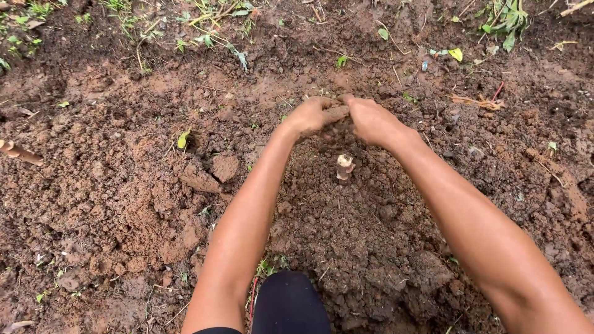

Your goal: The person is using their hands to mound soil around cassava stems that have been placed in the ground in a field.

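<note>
Soil point(337, 127) is cupped by left hand point(312, 115) and right hand point(370, 120), fingers curled on it, just beyond the cutting point(344, 167). Crumbly and loose, it is best scooped from underneath.

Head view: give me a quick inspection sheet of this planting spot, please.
Surface: loose, clumpy reddish-brown soil, heaped into a mound.
Job's things: short pale stem cutting standing upright in the mound.
Clutter: another cutting lying at the left edge; scattered twigs and leaves.
Hands: left hand and right hand cupped together in the soil just beyond the upright cutting, not touching it.
Cables: nothing seen.
Surroundings: green weeds along the top edge; dark knee at the bottom.
</note>
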